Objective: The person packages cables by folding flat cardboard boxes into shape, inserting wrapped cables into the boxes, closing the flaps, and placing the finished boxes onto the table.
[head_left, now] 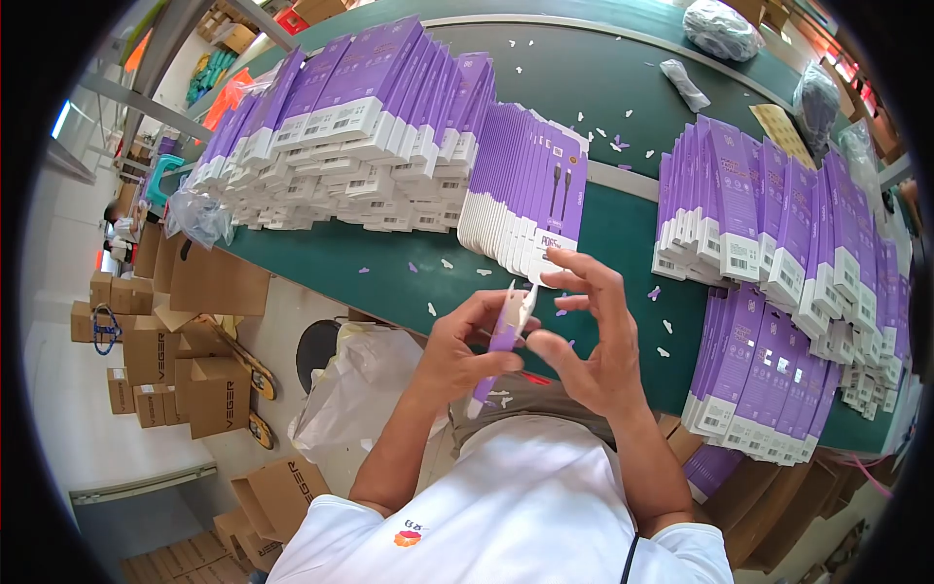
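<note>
My left hand (470,343) is closed around a purple and white box (506,336), held on edge in front of my chest, with white flaps standing up at its top end. Beside it, my right hand (593,341) has its fingers spread, the thumb close to the box; whether it touches the box is unclear. Just beyond my hands, a row of purple and white boxes (525,185) leans on the green table (438,282), its front box showing a picture of black cables.
Large stacks of similar boxes (336,92) lie to the left, and more boxes (754,214) to the right. Small paper scraps (447,264) dot the table. A white plastic bag (355,384) and brown cartons (219,394) are on the left, below table level.
</note>
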`<state>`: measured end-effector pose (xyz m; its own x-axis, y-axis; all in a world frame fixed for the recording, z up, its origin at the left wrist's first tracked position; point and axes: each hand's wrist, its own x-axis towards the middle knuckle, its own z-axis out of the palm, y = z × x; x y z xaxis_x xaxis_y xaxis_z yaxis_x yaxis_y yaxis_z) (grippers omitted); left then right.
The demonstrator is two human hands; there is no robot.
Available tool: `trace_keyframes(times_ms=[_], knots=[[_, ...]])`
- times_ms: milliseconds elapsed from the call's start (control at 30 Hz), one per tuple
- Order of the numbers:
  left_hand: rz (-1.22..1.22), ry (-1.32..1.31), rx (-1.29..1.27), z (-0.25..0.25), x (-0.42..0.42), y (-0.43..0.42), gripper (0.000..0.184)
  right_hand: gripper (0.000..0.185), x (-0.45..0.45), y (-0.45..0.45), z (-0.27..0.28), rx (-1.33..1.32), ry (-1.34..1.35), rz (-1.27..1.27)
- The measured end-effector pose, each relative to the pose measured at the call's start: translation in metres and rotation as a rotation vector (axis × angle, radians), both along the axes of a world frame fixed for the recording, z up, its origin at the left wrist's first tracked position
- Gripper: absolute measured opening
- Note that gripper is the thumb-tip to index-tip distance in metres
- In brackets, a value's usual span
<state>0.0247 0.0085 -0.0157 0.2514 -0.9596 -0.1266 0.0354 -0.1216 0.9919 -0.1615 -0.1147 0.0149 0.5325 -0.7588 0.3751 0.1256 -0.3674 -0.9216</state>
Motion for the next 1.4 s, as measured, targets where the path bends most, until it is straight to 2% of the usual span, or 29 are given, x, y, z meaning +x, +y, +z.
trace_keyframes(times_ms=[33, 133, 167, 267, 300, 400, 467, 500, 600, 633, 733, 767, 867, 967, 1067, 1100, 1167, 1233, 1367, 1400], knots=[[0.026, -0.207, 0.040, 0.008, -0.001, 0.000, 0.085, 0.053, -0.001, 0.002, 0.002, 0.018, 0.001, -0.033], [0.163, -0.738, -0.073, 0.014, -0.009, 0.005, 0.081, 0.053, -0.007, 0.006, 0.004, -0.235, 0.197, 0.000], [0.212, -0.842, -0.096, 0.012, -0.013, 0.005, 0.079, 0.047, -0.007, 0.009, 0.001, -0.263, 0.225, -0.046], [0.282, -1.001, -0.149, 0.013, -0.022, 0.006, 0.077, 0.042, -0.006, 0.012, -0.002, -0.379, 0.288, -0.046], [0.281, -1.060, -0.201, 0.013, -0.020, 0.005, 0.078, 0.039, -0.007, 0.014, 0.002, -0.338, 0.304, -0.037], [0.264, -1.180, -0.311, 0.015, -0.018, 0.003, 0.079, 0.045, -0.012, 0.006, -0.005, 0.000, 0.301, 0.287], [0.238, -1.199, -0.312, 0.018, -0.021, 0.002, 0.075, 0.051, -0.004, 0.014, -0.006, -0.091, 0.204, 0.021], [0.268, -1.190, -0.304, 0.017, -0.021, 0.002, 0.075, 0.053, -0.001, 0.016, -0.006, -0.135, 0.153, -0.106], [0.336, -1.148, -0.317, 0.007, -0.019, 0.005, 0.076, 0.059, -0.002, 0.016, 0.008, -0.230, -0.009, -0.259], [0.352, -1.127, -0.354, 0.004, -0.019, 0.005, 0.077, 0.054, -0.007, 0.011, 0.007, -0.318, 0.042, -0.138], [0.331, -1.123, -0.402, 0.001, -0.018, 0.004, 0.084, 0.046, -0.007, 0.020, -0.002, -0.314, 0.191, 0.013], [0.318, -1.135, -0.405, 0.001, -0.017, 0.004, 0.087, 0.036, -0.006, 0.025, -0.001, -0.083, 0.208, 0.090], [0.157, -0.858, -0.261, 0.025, -0.025, 0.011, 0.085, 0.030, -0.020, 0.004, -0.010, -0.041, 0.267, 0.230], [-0.213, -0.391, -0.282, 0.034, 0.008, 0.018, 0.081, 0.027, -0.028, -0.012, 0.014, 0.019, 0.215, 0.351], [-0.410, -0.083, -0.144, 0.028, 0.027, 0.021, 0.072, 0.028, -0.032, -0.025, 0.019, 0.003, 0.302, 0.523], [-0.436, -0.035, -0.068, 0.036, 0.027, 0.021, 0.065, 0.029, -0.034, -0.029, 0.014, -0.020, 0.299, 0.570], [-0.509, 0.003, -0.062, 0.029, 0.030, 0.018, 0.061, 0.030, -0.035, -0.037, -0.001, -0.066, 0.286, 0.666], [-0.524, -0.010, -0.068, 0.030, 0.031, 0.015, 0.052, 0.030, -0.032, -0.029, -0.009, 0.081, 0.194, 0.602], [-0.417, -0.013, -0.088, 0.036, 0.034, 0.013, 0.050, 0.025, -0.026, -0.014, -0.004, 0.374, 0.190, 0.426], [-0.378, -0.009, -0.105, 0.035, 0.034, 0.009, 0.050, 0.025, -0.020, -0.016, -0.003, 0.370, 0.169, 0.416]])
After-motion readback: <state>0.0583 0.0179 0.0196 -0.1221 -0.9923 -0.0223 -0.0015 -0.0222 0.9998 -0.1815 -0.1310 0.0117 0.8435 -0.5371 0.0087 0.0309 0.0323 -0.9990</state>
